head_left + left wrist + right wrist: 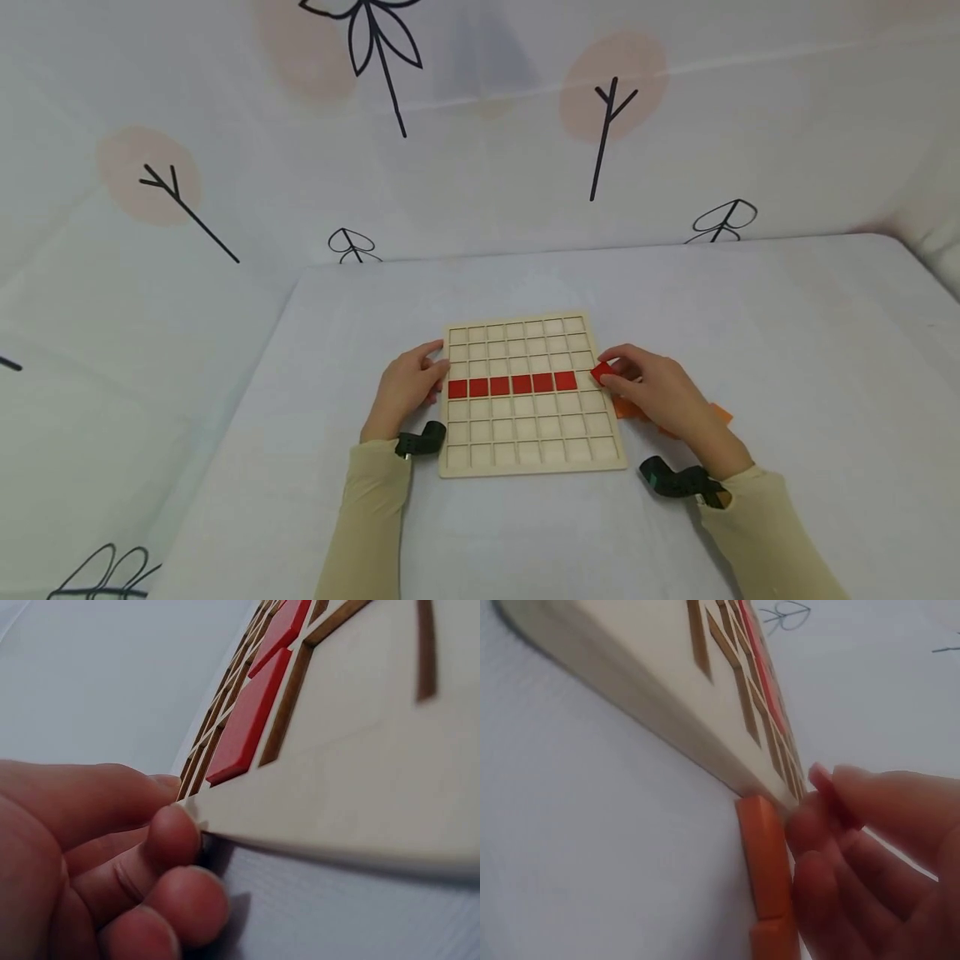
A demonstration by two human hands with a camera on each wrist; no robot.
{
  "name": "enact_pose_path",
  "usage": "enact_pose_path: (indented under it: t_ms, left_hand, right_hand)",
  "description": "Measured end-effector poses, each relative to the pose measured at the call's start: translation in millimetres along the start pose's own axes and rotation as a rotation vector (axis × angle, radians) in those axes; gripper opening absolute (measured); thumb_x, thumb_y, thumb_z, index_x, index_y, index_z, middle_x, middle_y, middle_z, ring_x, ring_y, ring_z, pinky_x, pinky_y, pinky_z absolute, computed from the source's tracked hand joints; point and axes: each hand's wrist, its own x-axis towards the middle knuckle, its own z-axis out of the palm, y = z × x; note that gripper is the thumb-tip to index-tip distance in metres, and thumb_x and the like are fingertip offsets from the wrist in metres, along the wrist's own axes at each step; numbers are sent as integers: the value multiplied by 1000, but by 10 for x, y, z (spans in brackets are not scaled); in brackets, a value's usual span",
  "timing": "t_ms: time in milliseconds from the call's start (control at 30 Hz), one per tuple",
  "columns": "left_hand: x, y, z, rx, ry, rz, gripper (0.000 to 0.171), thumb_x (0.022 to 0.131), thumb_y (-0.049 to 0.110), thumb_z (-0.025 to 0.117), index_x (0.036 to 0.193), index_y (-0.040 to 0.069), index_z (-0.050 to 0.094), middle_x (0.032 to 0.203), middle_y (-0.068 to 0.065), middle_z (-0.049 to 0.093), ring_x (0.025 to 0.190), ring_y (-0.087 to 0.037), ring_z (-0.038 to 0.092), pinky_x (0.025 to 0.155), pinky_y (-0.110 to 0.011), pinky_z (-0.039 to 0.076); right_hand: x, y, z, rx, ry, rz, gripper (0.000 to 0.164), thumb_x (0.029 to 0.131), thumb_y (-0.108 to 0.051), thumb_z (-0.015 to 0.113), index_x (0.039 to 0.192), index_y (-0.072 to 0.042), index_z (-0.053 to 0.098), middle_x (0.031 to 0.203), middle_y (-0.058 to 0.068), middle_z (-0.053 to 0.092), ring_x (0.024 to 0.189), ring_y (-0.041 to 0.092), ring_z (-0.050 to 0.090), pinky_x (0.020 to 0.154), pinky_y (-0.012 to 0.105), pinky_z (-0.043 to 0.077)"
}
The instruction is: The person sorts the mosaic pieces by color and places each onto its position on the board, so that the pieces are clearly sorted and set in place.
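A pale wooden grid board (531, 461) lies flat, with square recesses in rows. Several red square tiles (521, 384) fill one middle row from the left edge, and the recess at its right end is bare. My left hand (407, 385) holds the board's left edge between thumb and finger, beside the first red tile (247, 724). At the right edge, my right hand (660, 390) pinches another red tile (832, 796) between thumb and fingertips. That tile is tilted and overlaps the board's rim, next to the bare recess.
Orange tiles (763, 855) lie beside the board's right edge, partly hidden under my right hand. A white cloth (517, 542) covers the table, and a patterned curtain (487, 167) hangs behind it. Dark wrist cameras (678, 479) sit at both cuffs.
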Motion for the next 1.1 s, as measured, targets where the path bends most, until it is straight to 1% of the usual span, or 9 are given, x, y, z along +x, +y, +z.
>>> enact_pose_path:
  t_ms: [133,333,567,800,967,1100]
  left_hand:
    - [9,-3,1,4,0,2,45,86,35,55,129,25,47,67,-2,57,49,-17,55,49,-28,42]
    - [12,-12,5,-18,-2,-5,45,86,34,56,129,25,48,67,-2,57,48,-17,54,48,-28,43]
    - [10,-6,0,-6,-5,-7,45,86,34,56,130,25,47,67,-2,57,48,-17,54,48,-28,42]
    - [5,21,-5,-26,-11,5,45,87,33,56,130,24,46,66,-2,57,48,-17,54,47,-28,42]
    - [-1,23,-1,-35,-8,2,45,87,33,56,130,25,46,65,-3,57,47,-17,53,46,-28,42]
    - [-7,10,3,-36,-9,-3,45,87,32,56,130,24,46,65,-3,57,48,-17,53,46,-28,42]
  right_hand:
    - [3,15,18,-4,2,-4,34,84,-33,60,113,-15,55,96,2,61,86,18,56,72,34,43]
    - [17,17,46,-1,16,5,34,84,-30,62,113,-14,55,95,4,62,86,19,57,73,37,43]
    - [42,42,105,-16,64,-8,34,81,-31,65,109,-12,57,87,2,61,79,17,54,69,33,41]
    - [58,32,117,-35,87,-9,33,81,-28,66,108,-11,58,82,2,56,74,17,49,64,30,40]
    - [50,28,110,-46,70,-10,32,82,-27,64,109,-11,58,82,2,56,74,17,49,64,31,39]
    - [37,33,94,-49,40,-19,35,83,-26,64,114,-11,58,88,3,59,79,18,52,70,34,42]
